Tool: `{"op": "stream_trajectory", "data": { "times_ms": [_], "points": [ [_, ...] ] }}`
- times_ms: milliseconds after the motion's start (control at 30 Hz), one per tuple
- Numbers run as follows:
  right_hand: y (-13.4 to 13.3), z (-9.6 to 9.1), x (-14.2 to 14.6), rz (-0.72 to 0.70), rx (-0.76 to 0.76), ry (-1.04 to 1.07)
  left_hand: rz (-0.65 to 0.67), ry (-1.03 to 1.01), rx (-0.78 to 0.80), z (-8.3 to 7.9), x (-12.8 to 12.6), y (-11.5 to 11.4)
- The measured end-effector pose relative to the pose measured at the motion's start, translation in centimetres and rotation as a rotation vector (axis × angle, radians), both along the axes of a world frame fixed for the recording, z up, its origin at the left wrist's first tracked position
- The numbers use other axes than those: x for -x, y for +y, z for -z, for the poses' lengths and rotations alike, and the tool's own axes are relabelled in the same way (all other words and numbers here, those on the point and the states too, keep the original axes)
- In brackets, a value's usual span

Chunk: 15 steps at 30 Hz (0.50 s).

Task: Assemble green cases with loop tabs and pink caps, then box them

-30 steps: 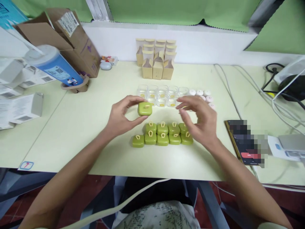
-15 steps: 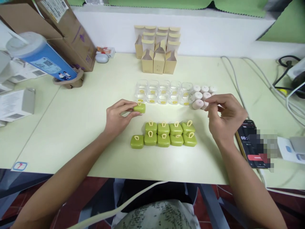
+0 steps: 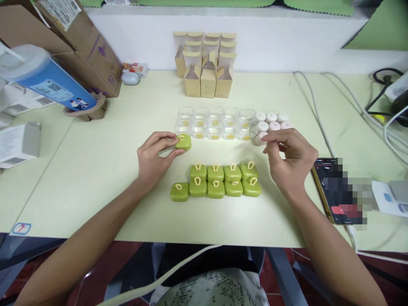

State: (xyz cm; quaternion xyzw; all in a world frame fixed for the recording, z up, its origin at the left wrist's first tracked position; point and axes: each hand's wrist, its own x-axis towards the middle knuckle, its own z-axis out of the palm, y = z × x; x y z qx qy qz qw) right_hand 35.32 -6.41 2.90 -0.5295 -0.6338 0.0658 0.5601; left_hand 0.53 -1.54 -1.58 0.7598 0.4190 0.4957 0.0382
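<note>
My left hand (image 3: 154, 157) pinches a small green rounded case (image 3: 184, 143) with a cream loop between thumb and fingers, just above the table. Matching green cases (image 3: 216, 189) with cream loops stand in two rows in front of it. My right hand (image 3: 291, 157) has its thumb and index finger pressed together beside the small white cylinders (image 3: 262, 126). Whether anything is between those fingertips I cannot make out; they partly cover the nearest cylinder. Clear plastic holders (image 3: 215, 127) with yellow stickers form two rows left of the cylinders.
Open cardboard boxes (image 3: 208, 83) are grouped by the wall. At the left are a blue cup (image 3: 54, 85), a large carton (image 3: 92, 55) and white boxes (image 3: 21, 144). A phone (image 3: 334, 191) and cables (image 3: 314, 106) lie at the right.
My right hand has moved left, across the front of the white cylinders. My left hand still holds the green case, now tipped so more of its top shows. The view has shifted slightly.
</note>
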Motion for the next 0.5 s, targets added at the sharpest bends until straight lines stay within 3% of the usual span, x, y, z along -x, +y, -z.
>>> {"op": "stream_trajectory", "data": {
  "times_ms": [267, 500],
  "points": [
    [0.01, -0.07, -0.01, -0.013, -0.010, 0.046, 0.009, 0.023, 0.027, 0.09, -0.03, 0.06],
    [0.20, -0.62, -0.26, 0.041, -0.020, -0.014, -0.013, 0.027, 0.174, -0.61, -0.51, -0.52]
  ]
}}
